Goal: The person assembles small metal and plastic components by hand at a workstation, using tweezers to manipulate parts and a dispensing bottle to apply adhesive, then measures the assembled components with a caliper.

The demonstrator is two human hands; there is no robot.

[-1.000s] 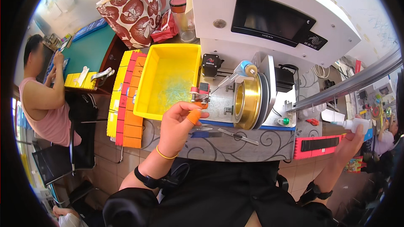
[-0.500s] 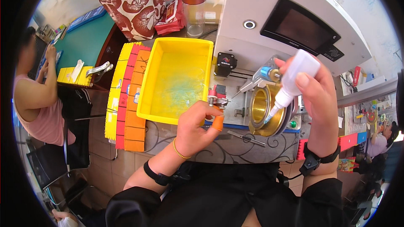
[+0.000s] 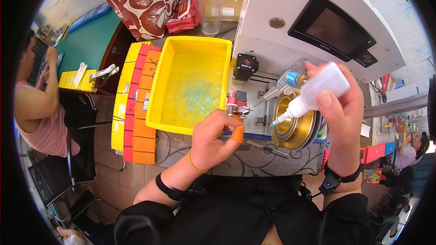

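My right hand (image 3: 343,109) grips a white squeeze bottle (image 3: 324,86), tilted with its narrow nozzle pointing down and left. The nozzle tip is beside the left rim of a round brass bowl-like part (image 3: 297,138) on the machine; I cannot tell whether it touches. My left hand (image 3: 211,138) is closed in a pinch, with an orange finger cot (image 3: 237,134) at the fingertips. Those fingers are right against a small metal clamp (image 3: 237,109) with a red block. Whatever they pinch is too small to make out.
A yellow bin (image 3: 190,70) holding thin, clear bluish strands stands left of the machine (image 3: 272,0). Tweezers (image 3: 268,149) lie on the patterned tabletop. Yellow, red and orange strips (image 3: 152,109) flank the bin. A jar (image 3: 210,13) stands behind; a person (image 3: 43,104) sits far left.
The bottle has swung left and tilted flatter, its nozzle moving from the brass part's front to its left rim. My left hand keeps its pinch at the clamp. The whole view has shifted slightly.
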